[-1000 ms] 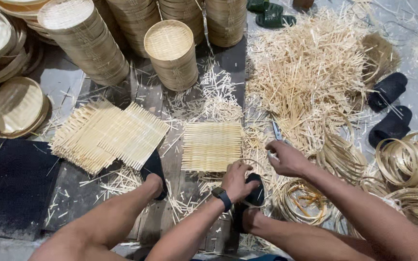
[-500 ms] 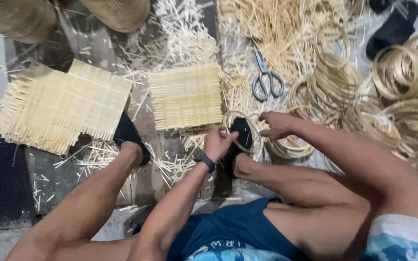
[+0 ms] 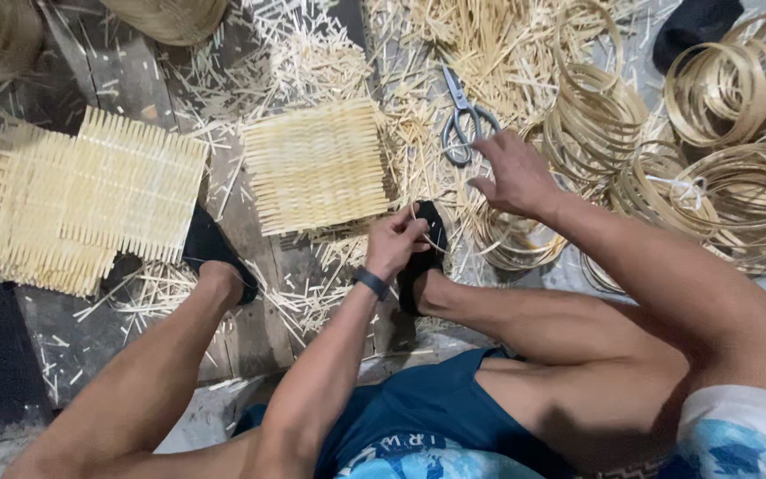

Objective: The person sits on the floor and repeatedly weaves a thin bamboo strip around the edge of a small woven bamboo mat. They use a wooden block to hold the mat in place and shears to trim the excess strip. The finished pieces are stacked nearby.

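Note:
I sit on the floor with both legs out in front of me. My left hand (image 3: 396, 239), with a dark band on its wrist, is pinched on a thin curved bamboo strip (image 3: 437, 232) just below a small square woven bamboo mat (image 3: 316, 164). My right hand (image 3: 511, 173) hovers with its fingers apart, holding nothing, just below a pair of grey scissors (image 3: 465, 120) that lies on loose bamboo slivers. A black sandal (image 3: 427, 262) on my right foot lies under the left hand.
A pile of larger woven mats (image 3: 82, 200) lies to the left, next to my other sandalled foot (image 3: 210, 248). Coiled bamboo rings (image 3: 738, 89) crowd the right side. Round baskets (image 3: 170, 13) stand at the top edge. Bamboo offcuts litter the wooden boards.
The view has tilted down and closer. My right hand has moved up toward the scissors with its fingers spread. My left hand stays by the sandal with the strip.

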